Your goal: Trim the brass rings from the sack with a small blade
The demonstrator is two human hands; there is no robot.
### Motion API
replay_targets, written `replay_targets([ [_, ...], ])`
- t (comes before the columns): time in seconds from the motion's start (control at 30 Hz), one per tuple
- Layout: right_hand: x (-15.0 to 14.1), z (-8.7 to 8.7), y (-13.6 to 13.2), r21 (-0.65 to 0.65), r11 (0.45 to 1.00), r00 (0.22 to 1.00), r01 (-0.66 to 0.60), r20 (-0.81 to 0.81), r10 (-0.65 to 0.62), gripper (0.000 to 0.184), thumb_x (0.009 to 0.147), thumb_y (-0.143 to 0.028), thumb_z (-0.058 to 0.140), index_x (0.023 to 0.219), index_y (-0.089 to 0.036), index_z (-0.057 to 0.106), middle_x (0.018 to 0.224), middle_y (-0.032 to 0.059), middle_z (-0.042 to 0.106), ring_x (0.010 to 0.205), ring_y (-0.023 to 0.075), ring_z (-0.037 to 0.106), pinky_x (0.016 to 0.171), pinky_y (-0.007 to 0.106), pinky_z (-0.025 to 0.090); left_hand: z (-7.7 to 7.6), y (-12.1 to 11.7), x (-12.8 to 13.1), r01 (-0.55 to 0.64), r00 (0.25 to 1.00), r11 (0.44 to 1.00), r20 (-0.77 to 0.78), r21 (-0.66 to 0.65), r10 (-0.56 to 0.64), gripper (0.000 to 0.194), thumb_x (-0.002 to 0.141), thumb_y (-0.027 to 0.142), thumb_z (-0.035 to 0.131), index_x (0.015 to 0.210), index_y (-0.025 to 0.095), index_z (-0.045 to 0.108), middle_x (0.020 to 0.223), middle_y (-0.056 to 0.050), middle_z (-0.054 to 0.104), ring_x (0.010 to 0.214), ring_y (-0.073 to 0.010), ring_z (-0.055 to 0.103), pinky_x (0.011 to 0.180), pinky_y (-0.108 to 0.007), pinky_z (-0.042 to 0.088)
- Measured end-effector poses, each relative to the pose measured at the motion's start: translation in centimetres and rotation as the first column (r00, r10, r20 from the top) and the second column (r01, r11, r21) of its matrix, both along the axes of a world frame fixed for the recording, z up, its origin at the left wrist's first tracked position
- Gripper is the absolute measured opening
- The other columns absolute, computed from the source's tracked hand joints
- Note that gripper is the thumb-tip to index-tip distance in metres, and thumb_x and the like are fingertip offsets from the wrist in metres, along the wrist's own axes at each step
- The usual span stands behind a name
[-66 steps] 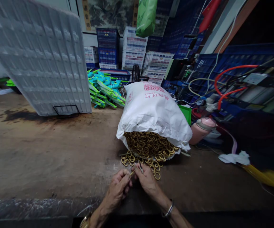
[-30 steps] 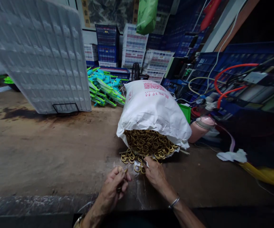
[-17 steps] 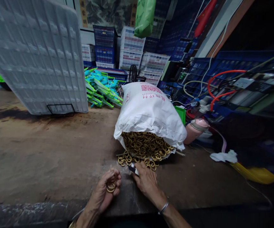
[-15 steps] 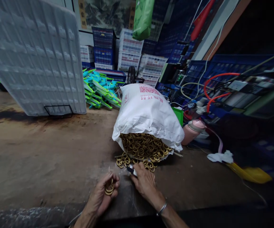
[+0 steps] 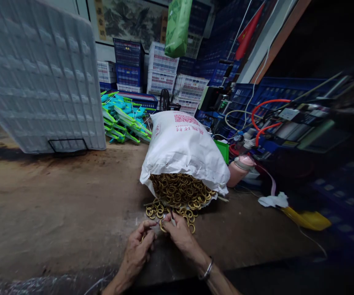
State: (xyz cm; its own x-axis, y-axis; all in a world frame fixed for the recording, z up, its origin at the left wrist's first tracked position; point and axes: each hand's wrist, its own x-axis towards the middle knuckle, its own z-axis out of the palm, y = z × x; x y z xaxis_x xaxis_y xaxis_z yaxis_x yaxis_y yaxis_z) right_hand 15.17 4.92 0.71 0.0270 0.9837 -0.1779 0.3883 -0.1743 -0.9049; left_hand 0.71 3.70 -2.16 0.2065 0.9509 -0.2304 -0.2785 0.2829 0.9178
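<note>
My left hand (image 5: 137, 250) is curled closed around several brass-coloured rings; only a sliver of one ring (image 5: 143, 238) shows between the fingers. Just to its right, my right hand (image 5: 179, 232) pinches a single ring (image 5: 162, 226) at the fingertips. A slim knife-like tool (image 5: 172, 217), dark at the tip and pale lower down, also sits in that hand, partly hidden by the fingers. Beyond both hands a white woven sack (image 5: 184, 147) lies on its side, its mouth open toward me. Many rings (image 5: 179, 190) fill the mouth, and loose ones (image 5: 155, 208) spill onto the table (image 5: 72, 213).
A pale ribbed plastic panel (image 5: 44, 86) stands at left in a black wire holder (image 5: 68, 146). Green and blue plastic pieces (image 5: 124, 116) are heaped behind it. Right of the sack are a pink bottle (image 5: 240, 170), a machine with red tubing (image 5: 270, 102), and a yellow item (image 5: 308, 219).
My left hand has turned over and closed, hiding the rings that showed in its palm. My right hand now has a ring at its fingertips, and the tool points more upright. The view has shifted slightly.
</note>
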Motion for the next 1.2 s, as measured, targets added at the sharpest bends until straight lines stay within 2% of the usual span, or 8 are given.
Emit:
replay_targets([
  [0.07, -0.4, 0.3, -0.1, -0.148, 0.989, 0.977, -0.008, -0.212, -0.023, 0.013, 0.071, -0.030, 0.046, 0.065, -0.020, 0.041, 0.052, -0.0084, 0.039, 0.041, 0.0049, 0.029, 0.040, 0.018, 0.023, -0.3, -0.1, 0.2, -0.006, 0.996, 0.988, -0.087, 0.155, 0.020, 0.028, 0.071, 0.035, 0.062, 0.093, 0.017, 0.064, 0.071, -0.001, 0.064, 0.059, -0.0116, 0.056, 0.054, -0.020, 0.044],
  [0.17, -0.9, 0.9, -0.6, -0.307, 0.949, 0.921, -0.068, -0.385, -0.059, 0.014, 0.069, -0.033, 0.046, 0.072, -0.022, 0.039, 0.050, -0.0116, 0.038, 0.033, 0.0024, 0.017, 0.033, 0.017, 0.013, -0.2, -0.3, 0.4, 0.029, 0.990, 0.953, -0.142, 0.301, 0.014, 0.023, 0.075, 0.031, 0.058, 0.093, 0.018, 0.066, 0.088, -0.005, 0.068, 0.081, -0.0174, 0.059, 0.076, -0.027, 0.044],
  [0.33, -1.2, 1.4, -1.2, -0.380, 0.916, 0.888, -0.130, -0.455, -0.063, 0.016, 0.067, -0.034, 0.048, 0.073, -0.022, 0.040, 0.048, -0.0122, 0.042, 0.029, 0.0007, 0.018, 0.030, 0.014, 0.013, 0.3, -0.6, 0.2, 0.024, 0.971, 0.930, -0.232, 0.366, 0.066, 0.014, 0.076, 0.027, 0.057, 0.082, 0.018, 0.066, 0.071, -0.003, 0.067, 0.066, -0.0160, 0.058, 0.067, -0.025, 0.043],
  [0.5, -1.3, 0.9, -1.3, -0.369, 0.922, 0.896, -0.119, -0.441, -0.061, 0.023, 0.070, -0.043, 0.048, 0.077, -0.021, 0.042, 0.049, -0.0111, 0.045, 0.029, 0.0008, 0.021, 0.029, 0.013, 0.016, 0.4, -0.8, 0.1, 0.067, 0.963, 0.915, -0.267, 0.399, 0.046, 0.012, 0.077, 0.026, 0.056, 0.077, 0.019, 0.065, 0.065, -0.002, 0.064, 0.063, -0.0157, 0.055, 0.065, -0.025, 0.040],
  [0.67, -0.8, -0.2, -1.6, -0.250, 0.967, 0.944, -0.054, -0.327, -0.032, 0.042, 0.075, -0.061, 0.039, 0.079, -0.020, 0.046, 0.052, -0.0070, 0.051, 0.029, 0.0021, 0.024, 0.030, 0.016, 0.018, 1.0, -0.7, 0.1, -0.009, 0.950, 0.936, -0.288, 0.352, 0.118, 0.012, 0.072, 0.028, 0.062, 0.063, 0.019, 0.063, 0.055, 0.001, 0.057, 0.053, -0.0129, 0.047, 0.056, -0.023, 0.035],
  [0.87, -0.2, -1.1, -1.3, -0.030, 0.997, 0.992, -0.073, -0.106, 0.069, 0.039, 0.082, -0.050, 0.041, 0.059, -0.018, 0.048, 0.047, -0.0046, 0.045, 0.044, 0.0072, 0.039, 0.046, 0.020, 0.031, 1.5, -0.4, 0.5, 0.073, 0.981, 0.962, -0.195, 0.262, -0.021, 0.022, 0.076, 0.035, 0.056, 0.062, 0.017, 0.057, 0.058, 0.000, 0.058, 0.057, -0.0118, 0.048, 0.057, -0.021, 0.035],
  [1.0, -0.4, -1.3, -1.0, -0.014, 0.995, 0.990, -0.095, -0.110, 0.093, 0.035, 0.083, -0.044, 0.040, 0.061, -0.019, 0.047, 0.051, -0.0038, 0.048, 0.051, 0.0096, 0.045, 0.054, 0.022, 0.036, 1.4, -0.3, 0.8, 0.153, 0.988, 0.987, -0.030, 0.055, -0.151, 0.031, 0.074, 0.045, 0.056, 0.064, 0.016, 0.053, 0.056, 0.003, 0.054, 0.042, -0.0056, 0.035, 0.043, -0.019, 0.026],
  [1.2, -0.8, -1.5, -0.8, -0.011, 0.996, 0.984, -0.086, -0.156, 0.083, 0.032, 0.078, -0.047, 0.045, 0.062, -0.019, 0.046, 0.053, -0.0038, 0.047, 0.051, 0.0099, 0.044, 0.052, 0.022, 0.035, 1.8, -0.3, 0.6, 0.167, 0.986, 0.978, 0.018, -0.122, -0.166, 0.039, 0.067, 0.053, 0.059, 0.062, 0.017, 0.047, 0.052, 0.006, 0.049, 0.033, -0.0016, 0.025, 0.034, -0.019, 0.014],
])
